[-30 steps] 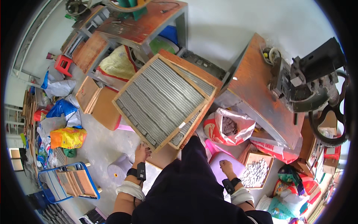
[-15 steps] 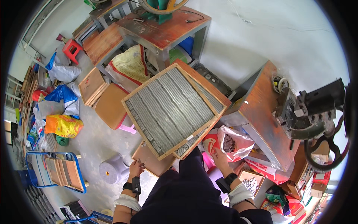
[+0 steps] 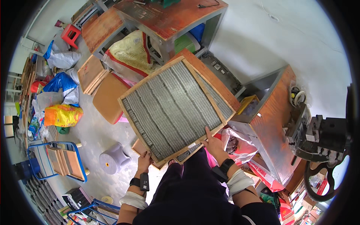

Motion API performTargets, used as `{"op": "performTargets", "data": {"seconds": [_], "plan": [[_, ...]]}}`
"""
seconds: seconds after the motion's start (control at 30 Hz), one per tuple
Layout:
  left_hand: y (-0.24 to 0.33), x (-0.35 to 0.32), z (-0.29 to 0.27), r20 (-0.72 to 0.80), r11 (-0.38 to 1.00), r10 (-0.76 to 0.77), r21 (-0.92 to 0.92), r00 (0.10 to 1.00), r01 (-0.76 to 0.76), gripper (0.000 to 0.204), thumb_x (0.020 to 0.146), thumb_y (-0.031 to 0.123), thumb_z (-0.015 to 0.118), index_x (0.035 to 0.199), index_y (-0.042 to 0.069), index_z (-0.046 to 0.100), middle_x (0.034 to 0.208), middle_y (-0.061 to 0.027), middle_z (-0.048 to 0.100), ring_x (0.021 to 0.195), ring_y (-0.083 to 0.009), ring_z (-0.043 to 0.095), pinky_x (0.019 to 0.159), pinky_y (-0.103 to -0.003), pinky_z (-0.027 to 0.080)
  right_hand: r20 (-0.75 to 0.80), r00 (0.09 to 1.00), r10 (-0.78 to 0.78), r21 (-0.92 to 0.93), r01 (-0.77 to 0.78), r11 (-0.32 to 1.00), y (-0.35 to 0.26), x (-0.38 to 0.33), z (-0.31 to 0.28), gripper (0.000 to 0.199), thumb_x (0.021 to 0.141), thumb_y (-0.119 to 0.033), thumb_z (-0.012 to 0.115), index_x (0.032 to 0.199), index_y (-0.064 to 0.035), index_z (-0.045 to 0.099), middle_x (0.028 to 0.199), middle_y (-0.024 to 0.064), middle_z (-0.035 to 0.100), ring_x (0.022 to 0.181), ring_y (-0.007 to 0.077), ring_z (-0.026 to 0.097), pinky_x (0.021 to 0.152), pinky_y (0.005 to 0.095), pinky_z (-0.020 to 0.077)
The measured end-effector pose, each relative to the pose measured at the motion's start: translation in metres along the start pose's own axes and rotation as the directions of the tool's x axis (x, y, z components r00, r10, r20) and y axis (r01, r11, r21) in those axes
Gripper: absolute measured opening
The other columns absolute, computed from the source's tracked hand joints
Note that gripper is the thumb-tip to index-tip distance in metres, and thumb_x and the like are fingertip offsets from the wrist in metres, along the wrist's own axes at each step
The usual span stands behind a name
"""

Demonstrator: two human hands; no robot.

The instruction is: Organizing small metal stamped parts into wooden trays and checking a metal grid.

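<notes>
A square wooden-framed tray (image 3: pixel 170 108) filled with rows of thin grey rods lies tilted in front of me. A second similar tray (image 3: pixel 215 98) shows from under it at the right. My left hand (image 3: pixel 144 161) has its fingers curled at the upper tray's near left edge. My right hand (image 3: pixel 214 145) rests at the near right rim, index finger stretched over it and thumb spread apart. Undersides of both trays and some of my fingers are hidden.
Beside my right hand stands an open white and red sack (image 3: pixel 240 144). A metal-framed bench (image 3: pixel 268 112) carries a black hand press (image 3: pixel 318 138) at the right. A brown-seated chair (image 3: pixel 108 99), a grey stool (image 3: pixel 114 157) and a blue-framed cart (image 3: pixel 56 161) stand to the left.
My right hand has moved from beside the sack up onto the tray's rim. My left hand has come up to the tray's left edge. The view has shifted slightly.
</notes>
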State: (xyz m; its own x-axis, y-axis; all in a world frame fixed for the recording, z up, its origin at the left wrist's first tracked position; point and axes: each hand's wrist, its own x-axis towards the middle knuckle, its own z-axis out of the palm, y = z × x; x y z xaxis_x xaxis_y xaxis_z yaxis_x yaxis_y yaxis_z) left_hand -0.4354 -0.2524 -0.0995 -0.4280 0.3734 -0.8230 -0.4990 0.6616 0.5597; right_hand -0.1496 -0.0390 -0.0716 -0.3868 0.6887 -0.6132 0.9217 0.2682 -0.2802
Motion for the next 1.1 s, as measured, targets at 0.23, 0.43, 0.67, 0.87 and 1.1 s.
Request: {"op": "performTargets", "data": {"seconds": [0.23, 0.43, 0.67, 0.87, 1.1], "plan": [[-0.001, -0.01, -0.009, -0.111, 0.993, -0.12, -0.012, 0.987, 0.119, 0.039, 0.087, 0.025, 0.053, 0.114, -0.003, 0.047, 0.078, -0.0081, 0.058, 0.06, -0.0137, 0.056, 0.052, -0.024, 0.044, -0.022, 1.0, 0.01, 0.018, -0.009, 1.0, 0.007, 0.003, 0.005, 0.069, 0.082, -0.043, 0.052, 0.139, -0.0239, 0.018, 0.08, 0.0197, 0.062, 0.074, 0.0363, 0.06, 0.07, 0.0452, 0.047], [-0.004, -0.009, -0.019, -0.099, 0.993, -0.114, -0.001, 0.989, 0.114, 0.039, 0.086, 0.025, 0.054, 0.112, -0.004, 0.047, 0.076, -0.007, 0.057, 0.06, -0.0131, 0.055, 0.052, -0.024, 0.043, -0.173, 0.982, 0.077, 0.252, -0.031, 0.967, 0.014, 0.008, -0.003, 0.052, 0.085, -0.034, 0.049, 0.133, -0.0222, 0.031, 0.085, 0.0218, 0.061, 0.079, 0.0362, 0.06, 0.073, 0.0457, 0.0469], [-0.004, -0.004, -0.019, -0.102, 0.993, -0.101, 0.055, 0.99, 0.107, 0.04, 0.085, 0.025, 0.055, 0.112, -0.004, 0.049, 0.076, -0.0068, 0.058, 0.061, -0.0124, 0.056, 0.054, -0.024, 0.044, -0.219, 0.974, 0.065, 0.263, -0.005, 0.965, 0.007, 0.008, -0.005, 0.049, 0.082, -0.023, 0.055, 0.127, -0.016, 0.04, 0.084, 0.0181, 0.063, 0.077, 0.0339, 0.061, 0.075, 0.0416, 0.0453], [-0.006, 0.002, -0.021, -0.095, 0.987, -0.093, 0.124, 0.991, 0.104, 0.04, 0.084, 0.026, 0.056, 0.112, -0.003, 0.051, 0.082, -0.0093, 0.061, 0.067, -0.0153, 0.06, 0.058, -0.026, 0.046, -0.227, 0.971, 0.074, 0.414, 0.028, 0.91, 0.014, 0.012, 0.004, 0.047, 0.082, -0.016, 0.056, 0.126, -0.0132, 0.043, 0.082, 0.018, 0.063, 0.073, 0.0296, 0.062, 0.068, 0.035, 0.0485], [-0.007, 0.003, -0.023, -0.092, 0.984, -0.092, 0.147, 0.991, 0.105, 0.04, 0.084, 0.026, 0.056, 0.111, -0.003, 0.051, 0.082, -0.0098, 0.062, 0.067, -0.0156, 0.06, 0.057, -0.026, 0.047, -0.131, 0.987, 0.093, 0.802, 0.05, 0.596, 0.019, 0.016, 0.012, 0.045, 0.084, -0.006, 0.053, 0.128, -0.0085, 0.042, 0.07, 0.0073, 0.059, 0.057, 0.0116, 0.058, 0.048, 0.024, 0.0465]]}}
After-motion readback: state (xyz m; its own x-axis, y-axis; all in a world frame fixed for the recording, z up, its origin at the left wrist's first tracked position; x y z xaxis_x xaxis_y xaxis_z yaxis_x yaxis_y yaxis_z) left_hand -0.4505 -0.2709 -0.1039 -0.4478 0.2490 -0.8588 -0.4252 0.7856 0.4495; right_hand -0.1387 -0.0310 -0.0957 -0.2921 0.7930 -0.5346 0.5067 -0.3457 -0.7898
